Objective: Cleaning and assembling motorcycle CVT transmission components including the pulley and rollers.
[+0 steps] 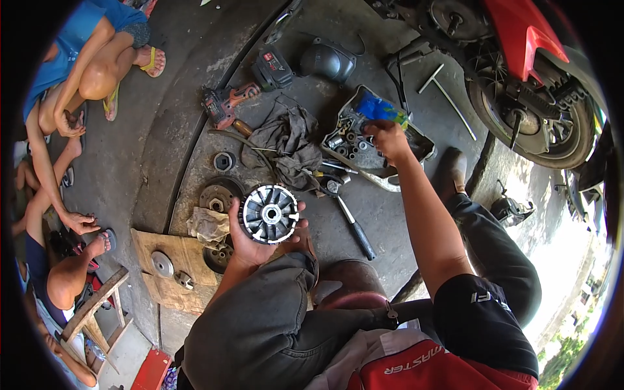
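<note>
My left hand (pixel 246 250) holds a round finned metal pulley face (pixel 270 214) from below and the side, its ribs and central hub facing up, above my left knee. My right hand (pixel 389 142) reaches over a grey metal cover used as a tray (pixel 426 148), its fingers bent together beside a blue packet (pixel 376 107). What those fingers pinch, if anything, is hidden. Several sockets and small metal parts (pixel 351 140) lie in the tray under the hand. Just left of the held part, a dark round clutch-like part (pixel 221 193) rests on the floor.
A red cordless impact wrench (pixel 227 104), dark rag (pixel 286 140), ratchet (pixel 354 227) and T-handle wrench (pixel 442 97) lie around the tray. Cardboard (pixel 172 253) with metal parts is at left. A red motorbike (pixel 520 71) stands at far right; people sit along the left.
</note>
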Demonstrator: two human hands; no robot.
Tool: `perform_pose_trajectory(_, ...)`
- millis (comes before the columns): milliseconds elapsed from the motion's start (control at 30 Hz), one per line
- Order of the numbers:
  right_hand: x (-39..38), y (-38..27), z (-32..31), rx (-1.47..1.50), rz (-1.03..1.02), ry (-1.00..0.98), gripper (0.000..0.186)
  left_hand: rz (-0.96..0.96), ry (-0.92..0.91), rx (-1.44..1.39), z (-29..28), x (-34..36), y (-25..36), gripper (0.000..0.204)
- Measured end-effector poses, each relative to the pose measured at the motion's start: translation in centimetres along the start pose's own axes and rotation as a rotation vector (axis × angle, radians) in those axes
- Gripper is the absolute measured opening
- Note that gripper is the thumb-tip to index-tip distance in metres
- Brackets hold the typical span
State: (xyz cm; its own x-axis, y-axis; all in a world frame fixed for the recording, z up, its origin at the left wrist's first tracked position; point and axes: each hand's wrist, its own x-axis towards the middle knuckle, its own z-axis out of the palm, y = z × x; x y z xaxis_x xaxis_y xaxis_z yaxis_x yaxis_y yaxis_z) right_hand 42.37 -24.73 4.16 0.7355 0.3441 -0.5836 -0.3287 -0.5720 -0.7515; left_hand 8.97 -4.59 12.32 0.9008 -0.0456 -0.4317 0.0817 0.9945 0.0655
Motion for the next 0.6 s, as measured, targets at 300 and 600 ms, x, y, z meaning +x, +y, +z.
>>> perform_pose_trajectory(300,-9.0,-2.0,2.0,0.491,-0.039,-0.216,0.024,-0.029,-0.046,-0.051,-0.3,0.4,0.5,0.105)
perform_pose_trajectory(600,-16.9,-12.3,7.6,-0.045,-0.451,-0.589,0.021,-0.006,-0.034,-0.068,2.1,0.4,1.0,0.098)
